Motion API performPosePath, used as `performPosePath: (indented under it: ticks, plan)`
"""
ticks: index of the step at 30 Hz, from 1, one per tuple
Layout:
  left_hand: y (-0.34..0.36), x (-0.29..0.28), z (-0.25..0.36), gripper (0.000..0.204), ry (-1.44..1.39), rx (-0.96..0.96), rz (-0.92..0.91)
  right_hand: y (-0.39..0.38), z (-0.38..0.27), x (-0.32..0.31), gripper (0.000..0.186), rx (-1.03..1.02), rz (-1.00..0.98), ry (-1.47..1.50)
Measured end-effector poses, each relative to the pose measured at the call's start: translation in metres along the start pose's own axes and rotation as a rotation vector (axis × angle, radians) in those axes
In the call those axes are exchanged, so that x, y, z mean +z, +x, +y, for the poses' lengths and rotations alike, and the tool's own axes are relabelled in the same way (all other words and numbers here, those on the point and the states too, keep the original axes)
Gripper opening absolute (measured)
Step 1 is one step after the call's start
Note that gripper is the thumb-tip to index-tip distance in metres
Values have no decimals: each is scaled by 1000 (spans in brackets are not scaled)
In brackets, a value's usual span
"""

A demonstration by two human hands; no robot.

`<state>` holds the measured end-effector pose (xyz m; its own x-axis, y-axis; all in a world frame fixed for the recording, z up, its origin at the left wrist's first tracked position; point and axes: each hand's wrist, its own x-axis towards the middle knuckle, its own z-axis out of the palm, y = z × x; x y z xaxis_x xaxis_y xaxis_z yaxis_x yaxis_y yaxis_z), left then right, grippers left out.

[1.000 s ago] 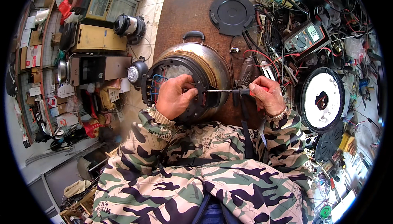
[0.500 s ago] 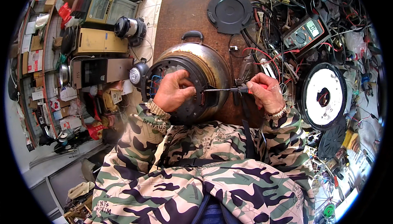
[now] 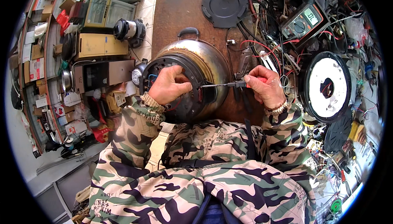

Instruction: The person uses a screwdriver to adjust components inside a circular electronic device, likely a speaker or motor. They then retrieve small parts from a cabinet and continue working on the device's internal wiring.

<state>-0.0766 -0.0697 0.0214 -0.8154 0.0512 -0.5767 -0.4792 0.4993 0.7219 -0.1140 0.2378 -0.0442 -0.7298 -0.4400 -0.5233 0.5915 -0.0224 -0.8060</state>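
Screwdriver (image 3: 231, 84) crosswise, pointing left toward the black ring (image 3: 192, 70).

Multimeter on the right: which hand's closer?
Right. The right hand holds a screwdriver below-left of the multimeter; the left hand is farther left, at the pot's black base.

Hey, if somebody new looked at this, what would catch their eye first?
Probably the steel pot in the middle, where the right hand points a screwdriver at the black base and the left hand is over that base. Next, the camouflage sleeves below the hands, then the white disc on the right and the multimeter above it in the picture.
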Motion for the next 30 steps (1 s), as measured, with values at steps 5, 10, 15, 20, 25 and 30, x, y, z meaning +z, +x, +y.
performPosePath:
  ticks: [5, 10, 15, 20, 25, 30]
  plan:
    - [2, 4, -1, 24, 62, 40, 29, -2, 0, 1, 26, -18, 21, -1]
    - [5, 3, -7, 21, 64, 63, 7, -3, 3, 0, 27, -17, 8, 12]
    - [3, 2, -5, 16, 24, 74, -39, -4, 10, 0, 26, -26, 20, 21]
    - [6, 1, -10, 16, 9, 68, -58, -4, 10, 0, 25, -7, 32, 31]
    - [5, 2, -13, 17, -43, 73, -49, -4, 9, 1, 25, 0, 45, 16]
    - [4, 2, -4, 17, -43, 50, -64, -5, 5, 2, 26, -1, 44, 28]
